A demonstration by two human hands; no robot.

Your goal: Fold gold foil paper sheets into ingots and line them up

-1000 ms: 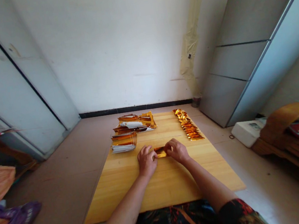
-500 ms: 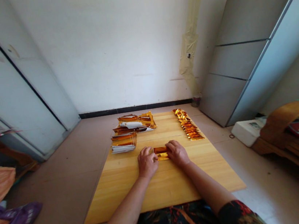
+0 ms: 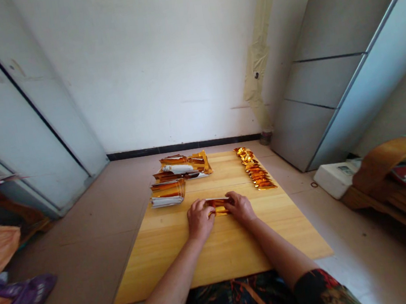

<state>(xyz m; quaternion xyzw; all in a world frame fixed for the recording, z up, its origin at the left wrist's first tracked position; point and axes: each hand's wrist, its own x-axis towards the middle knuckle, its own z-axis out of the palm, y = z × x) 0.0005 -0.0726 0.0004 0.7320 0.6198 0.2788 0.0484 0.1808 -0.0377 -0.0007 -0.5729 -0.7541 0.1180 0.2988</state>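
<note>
Between my hands is a sheet of gold foil paper (image 3: 220,210), partly folded, with a pale edge showing along its far side. My left hand (image 3: 200,218) grips its left end, fingers curled and thumb toward the middle. At the other end my right hand (image 3: 241,206) pinches the sheet in the same way. The fingers hide both ends of the foil. It lies low on the wooden board (image 3: 224,254), a little in front of the stacked sheets.
Stacks of gold and white foil paper (image 3: 167,194) lie at the board's far left. A row of folded gold foil pieces (image 3: 257,172) runs along its right side. A grey refrigerator (image 3: 313,82) and a white box (image 3: 337,179) stand to the right; a purple bag (image 3: 24,300) is at left.
The far edge of the foil sheet has been lifted and turned up, so a pale strip shows. My hands have stayed in nearly the same place.
</note>
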